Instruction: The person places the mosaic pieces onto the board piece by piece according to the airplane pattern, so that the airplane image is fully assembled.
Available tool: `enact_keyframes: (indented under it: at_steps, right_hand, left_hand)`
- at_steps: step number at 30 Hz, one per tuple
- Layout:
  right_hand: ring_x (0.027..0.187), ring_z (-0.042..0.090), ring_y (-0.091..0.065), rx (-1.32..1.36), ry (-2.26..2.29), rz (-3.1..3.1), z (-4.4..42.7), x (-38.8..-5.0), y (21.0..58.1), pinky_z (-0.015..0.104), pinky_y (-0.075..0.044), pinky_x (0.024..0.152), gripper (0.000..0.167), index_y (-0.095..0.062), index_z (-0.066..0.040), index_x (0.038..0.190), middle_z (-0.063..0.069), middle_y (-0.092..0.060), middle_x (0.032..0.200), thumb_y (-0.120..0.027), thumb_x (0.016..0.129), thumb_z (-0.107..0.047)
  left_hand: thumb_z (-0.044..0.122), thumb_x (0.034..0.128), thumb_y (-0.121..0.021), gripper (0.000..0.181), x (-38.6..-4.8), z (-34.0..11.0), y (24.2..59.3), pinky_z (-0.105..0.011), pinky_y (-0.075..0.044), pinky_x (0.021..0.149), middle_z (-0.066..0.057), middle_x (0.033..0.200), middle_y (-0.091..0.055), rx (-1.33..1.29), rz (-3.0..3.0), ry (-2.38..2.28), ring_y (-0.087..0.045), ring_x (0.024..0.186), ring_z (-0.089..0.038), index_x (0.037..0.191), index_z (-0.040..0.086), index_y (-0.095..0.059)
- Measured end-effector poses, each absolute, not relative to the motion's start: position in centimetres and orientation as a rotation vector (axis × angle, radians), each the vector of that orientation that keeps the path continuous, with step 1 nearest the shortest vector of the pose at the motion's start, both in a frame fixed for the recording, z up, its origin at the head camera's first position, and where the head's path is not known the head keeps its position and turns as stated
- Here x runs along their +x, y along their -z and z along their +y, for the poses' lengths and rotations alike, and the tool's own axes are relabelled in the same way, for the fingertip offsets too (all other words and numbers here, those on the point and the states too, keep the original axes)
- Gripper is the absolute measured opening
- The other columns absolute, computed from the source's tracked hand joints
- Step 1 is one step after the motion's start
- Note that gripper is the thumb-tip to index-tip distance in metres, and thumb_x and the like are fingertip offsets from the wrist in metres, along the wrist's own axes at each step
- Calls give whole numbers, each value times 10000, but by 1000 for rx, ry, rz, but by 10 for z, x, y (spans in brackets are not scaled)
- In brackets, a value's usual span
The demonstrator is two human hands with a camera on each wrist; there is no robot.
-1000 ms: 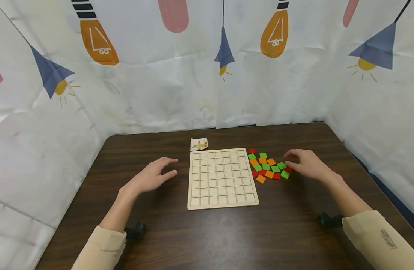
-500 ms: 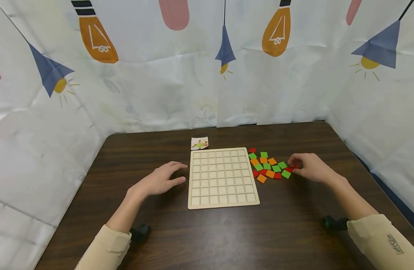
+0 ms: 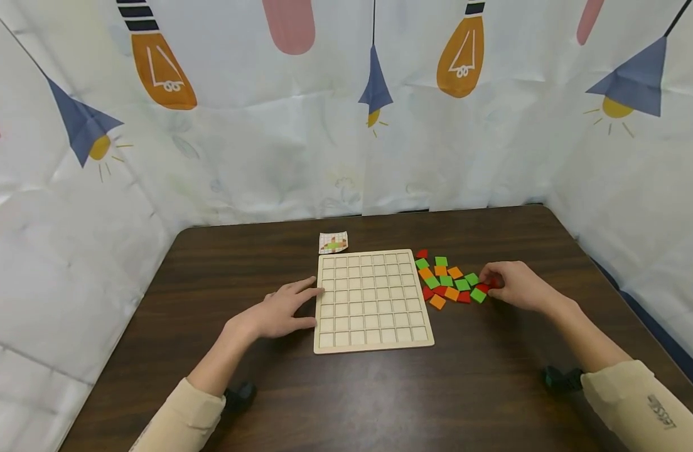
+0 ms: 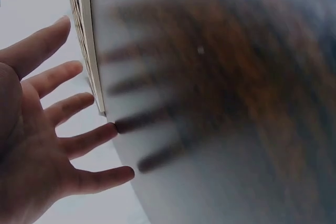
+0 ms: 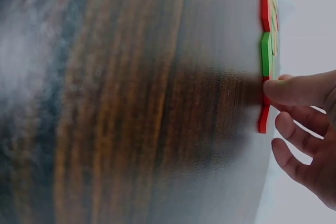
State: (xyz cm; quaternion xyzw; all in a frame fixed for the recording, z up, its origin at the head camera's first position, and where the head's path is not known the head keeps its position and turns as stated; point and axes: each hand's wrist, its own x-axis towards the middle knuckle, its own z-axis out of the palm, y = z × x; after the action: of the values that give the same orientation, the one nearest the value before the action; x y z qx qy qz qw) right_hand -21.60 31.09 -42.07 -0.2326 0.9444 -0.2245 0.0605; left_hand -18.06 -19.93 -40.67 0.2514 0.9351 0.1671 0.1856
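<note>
A pale wooden board point(image 3: 371, 301) with a square grid lies on the dark table; its edge also shows in the left wrist view point(image 4: 86, 40). The left hand point(image 3: 281, 311) is at the board's left edge, fingers spread and straight; its palm point(image 4: 39, 156) faces the left wrist camera. Right of the board lies a loose cluster of flat green point(image 3: 445, 280), orange point(image 3: 437, 302) and red tiles. At the cluster's right end the right hand point(image 3: 518, 285) has thumb and fingertips on a red tile point(image 3: 483, 288), beside a green tile point(image 5: 266, 53).
A small card point(image 3: 333, 242) with a coloured grid picture lies behind the board's back left corner. The dark wooden table point(image 3: 380, 395) extends around the board. A white curtain point(image 3: 239, 157) printed with lamps and bulbs hangs behind and at the sides.
The left hand has moved right and nearer the camera, up to the board's left edge, with its fingers spreading. The right hand has lowered onto red tiles at the cluster's right end.
</note>
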Motion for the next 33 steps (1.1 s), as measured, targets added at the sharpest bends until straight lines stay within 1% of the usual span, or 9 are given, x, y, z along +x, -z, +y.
enact_keyframes:
  at_steps: [5,8,12,18,26,33]
  right_hand:
    - [704,144,-497,-725,662,2833,309,-217,421,340,-469,637,207,-702,-59,1012,-47,-614,830,-813,845,-8]
    - [699,133,-497,-744,646,2806,309,-218,422,332,-465,632,199,-696,-73,1006,-58,-588,807,-826,855,-60]
    - [692,116,-494,-771,629,2777,309,-218,423,317,-465,627,191,-685,-91,984,-67,-572,797,-833,862,-95]
    - [702,110,-506,-796,613,2770,306,-217,420,322,-477,636,170,-695,-88,980,-71,-587,812,-824,870,-89]
    - [710,96,-529,-793,604,2755,308,-216,418,324,-491,642,155,-718,-72,1007,-73,-607,829,-812,891,-116]
    - [725,95,-527,-819,599,2756,308,-214,423,327,-497,658,137,-711,-79,995,-74,-602,836,-798,889,-82]
  left_hand:
    - [407,997,-683,703,-178,-197,409,-798,-262,1040,-126,1689,-206,719,2622,-463,-199,1504,-470,1584,130,-413]
    - [402,998,-685,709,-177,-196,410,-790,-250,1054,-130,1688,-208,734,2607,-459,-167,1506,-495,1585,116,-409]
    - [398,984,-707,732,-176,-196,412,-763,-232,1089,-115,1693,-200,721,2589,-464,-133,1517,-488,1590,121,-403]
    - [429,944,-750,804,-174,-196,412,-765,-203,1098,-116,1696,-189,705,2603,-482,-130,1518,-489,1595,125,-391]
    - [442,919,-775,855,-175,-196,410,-764,-179,1109,-122,1697,-178,707,2601,-491,-111,1524,-482,1603,124,-373]
    - [448,901,-794,869,-175,-195,412,-790,-166,1089,-124,1697,-177,685,2588,-502,-102,1524,-487,1598,129,-384]
